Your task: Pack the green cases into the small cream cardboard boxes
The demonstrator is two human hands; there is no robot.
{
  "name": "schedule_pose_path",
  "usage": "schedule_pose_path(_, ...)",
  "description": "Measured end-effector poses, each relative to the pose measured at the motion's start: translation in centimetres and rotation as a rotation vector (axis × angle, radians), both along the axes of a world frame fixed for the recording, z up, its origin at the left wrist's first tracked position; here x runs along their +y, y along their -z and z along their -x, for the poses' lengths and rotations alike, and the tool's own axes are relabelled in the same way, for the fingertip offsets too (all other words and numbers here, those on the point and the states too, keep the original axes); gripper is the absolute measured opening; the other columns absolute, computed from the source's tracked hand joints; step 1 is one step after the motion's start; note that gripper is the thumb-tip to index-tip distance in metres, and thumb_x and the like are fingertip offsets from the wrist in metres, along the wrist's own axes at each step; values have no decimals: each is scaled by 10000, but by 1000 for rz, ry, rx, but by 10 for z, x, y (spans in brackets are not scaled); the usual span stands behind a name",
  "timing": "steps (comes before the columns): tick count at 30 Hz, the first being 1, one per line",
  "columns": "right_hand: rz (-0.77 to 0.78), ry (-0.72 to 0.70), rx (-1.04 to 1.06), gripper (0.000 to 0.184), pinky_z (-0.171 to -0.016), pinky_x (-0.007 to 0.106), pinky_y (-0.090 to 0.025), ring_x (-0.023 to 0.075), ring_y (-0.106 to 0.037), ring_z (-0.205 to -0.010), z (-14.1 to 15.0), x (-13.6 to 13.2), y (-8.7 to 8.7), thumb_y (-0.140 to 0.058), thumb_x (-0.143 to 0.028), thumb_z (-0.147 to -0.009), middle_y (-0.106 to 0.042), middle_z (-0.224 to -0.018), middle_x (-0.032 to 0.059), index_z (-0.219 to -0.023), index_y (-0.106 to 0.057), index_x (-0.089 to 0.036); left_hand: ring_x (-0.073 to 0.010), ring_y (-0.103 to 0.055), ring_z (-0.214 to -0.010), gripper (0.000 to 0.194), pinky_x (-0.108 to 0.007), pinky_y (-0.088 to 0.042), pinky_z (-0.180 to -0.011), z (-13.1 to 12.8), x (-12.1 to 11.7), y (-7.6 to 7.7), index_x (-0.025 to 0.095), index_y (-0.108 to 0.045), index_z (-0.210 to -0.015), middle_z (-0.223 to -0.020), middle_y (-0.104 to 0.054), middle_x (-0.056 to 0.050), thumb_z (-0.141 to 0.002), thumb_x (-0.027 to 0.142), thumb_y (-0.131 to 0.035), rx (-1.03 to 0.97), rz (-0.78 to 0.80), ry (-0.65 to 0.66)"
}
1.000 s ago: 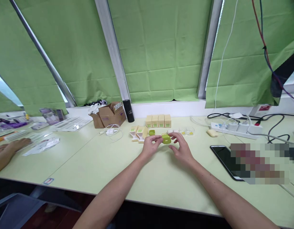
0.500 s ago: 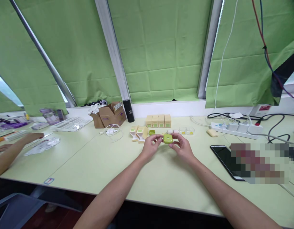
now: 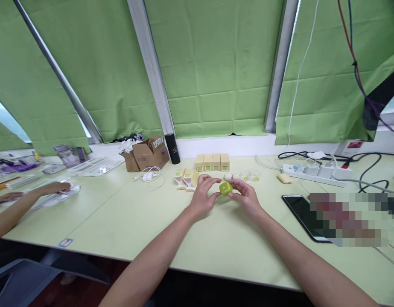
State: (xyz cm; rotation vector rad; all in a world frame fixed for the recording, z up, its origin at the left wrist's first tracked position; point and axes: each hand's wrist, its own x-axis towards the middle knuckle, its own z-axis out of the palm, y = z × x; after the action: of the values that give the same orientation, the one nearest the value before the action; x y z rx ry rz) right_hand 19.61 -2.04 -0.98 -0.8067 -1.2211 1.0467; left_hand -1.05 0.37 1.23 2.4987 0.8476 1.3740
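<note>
A small, glossy green rounded-square case [image 3: 226,188] is held up over the table, tilted. My right hand [image 3: 246,197] pinches its right side between thumb and fingers. On the other side, my left hand [image 3: 203,195] has its thumb and fingers apart, with the tips close by the case's left edge; whether they touch it I cannot tell. Behind my hands are two opened cream boxes [image 3: 186,179], several closed cream boxes [image 3: 212,163] in a row, and clear plastic pieces with yellow spots [image 3: 249,175].
To the left stand a brown cardboard box [image 3: 149,154] and a black bottle [image 3: 172,149], with a white charger [image 3: 149,176] in front. A power strip [image 3: 313,174] with cables, a beige pouch [image 3: 284,178] and a dark tablet [image 3: 304,215] lie right. A co-worker's hand [image 3: 57,187] touches plastic bags far left.
My left fingers have spread away from the green case, which has tilted in my right hand. My left hand now covers the green tray behind it. The co-worker's hand has moved right onto the bags.
</note>
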Motion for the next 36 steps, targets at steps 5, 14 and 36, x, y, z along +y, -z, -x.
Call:
schedule_pose_path(5,11,-49,19,482,-888,414,-570,271,-691,-1035,3,-1,-1,-913,-387,-655,-772,-1091,90,-1075,-743,-225,-327,-430,-1297,593,-590,-429,-1126,-1,-5,-3,287,-548,-1438,-1371,-618,-101,-888,98,-664,123,-95,19)
schedule_pose_path(14,-4,-2,-55,527,-783,365,-564,232,-677,-923,7,0,4,-874,-506,-710,-759,-1049,91,-1117,-716,-210,-288,-437,-1292,506,-534,-444,-1121,-4,-10,-5,303,-627,-1337,-1325,-604,-95,-907,40,-590,184,-113,37)
schedule_pose_path(36,-254,282,-1340,338,-1023,407,-419,298,-535,-1211,9,-2,7,-541,-152,-962,-653,-1350,140,-1274,-671,-157,-238,-696,-1128,493,-311,-489,-859,2,29,10,192,-650,-1108,-1200,-741,-95,-654,128,-833,-515,601,10)
